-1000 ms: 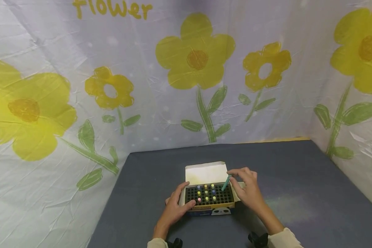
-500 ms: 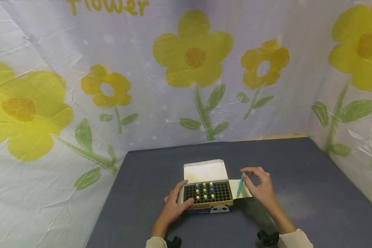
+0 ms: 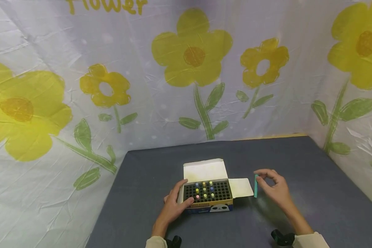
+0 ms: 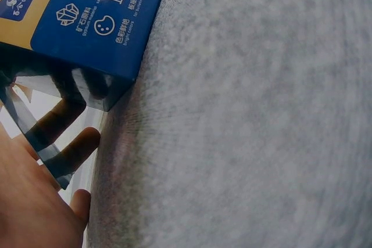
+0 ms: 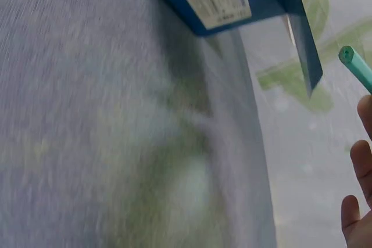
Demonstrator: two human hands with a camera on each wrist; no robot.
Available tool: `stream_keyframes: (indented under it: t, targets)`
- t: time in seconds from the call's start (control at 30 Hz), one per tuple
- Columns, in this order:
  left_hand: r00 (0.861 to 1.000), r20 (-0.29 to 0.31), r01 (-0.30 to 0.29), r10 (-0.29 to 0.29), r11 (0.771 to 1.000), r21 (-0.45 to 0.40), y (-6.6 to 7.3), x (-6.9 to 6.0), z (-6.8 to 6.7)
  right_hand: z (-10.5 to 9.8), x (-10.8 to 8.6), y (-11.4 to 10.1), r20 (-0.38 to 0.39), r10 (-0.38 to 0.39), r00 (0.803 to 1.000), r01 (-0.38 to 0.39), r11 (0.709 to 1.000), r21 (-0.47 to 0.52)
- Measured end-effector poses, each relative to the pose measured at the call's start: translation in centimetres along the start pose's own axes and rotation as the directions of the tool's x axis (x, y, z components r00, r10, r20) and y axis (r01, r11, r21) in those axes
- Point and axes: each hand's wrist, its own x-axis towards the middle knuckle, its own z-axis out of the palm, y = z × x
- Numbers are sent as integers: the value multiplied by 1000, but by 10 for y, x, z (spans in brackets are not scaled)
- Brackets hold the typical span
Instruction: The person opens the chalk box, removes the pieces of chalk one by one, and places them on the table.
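Note:
A blue and yellow chalk box (image 3: 201, 208) lies on the table with its white lid (image 3: 203, 171) folded back. Several coloured chalk ends stand in the holes of its black holder (image 3: 220, 195); many other holes look dark. My left hand (image 3: 172, 209) holds the box's left end, thumb on the front edge and a finger at the back. Between thumb and fingertips, my right hand (image 3: 278, 190) pinches a teal chalk stick (image 3: 255, 186), which hangs upright just right of the box's side flap. In the right wrist view, one end of the chalk (image 5: 347, 56) shows.
The white side flap (image 3: 242, 187) sticks out to the right of the box. Dark grey cloth covers the table (image 3: 142, 193). Behind it hangs a pale curtain (image 3: 161, 113) printed with yellow flowers.
My right hand has carried the teal chalk rightward, from over the holder past the side flap, and the chalk now hangs more upright. The left hand stays on the box.

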Motion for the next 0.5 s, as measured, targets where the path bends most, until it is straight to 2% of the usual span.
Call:
stream_keyframes:
  t: [0.13,0.37,0.5]
  targets:
    - [1000,-6,-9,10,1000,5,0,0,1,-8,-4,8,50,45,998,-43,998,-40]
    - [1000,-8,-13,13,1000,8,-1,0,1,-17,-15,20,109,33,994,-20,993,-117]
    - [1000,-7,-18,18,1000,1,0,0,1,-20,-16,28,203,67,977,-46,993,-107]
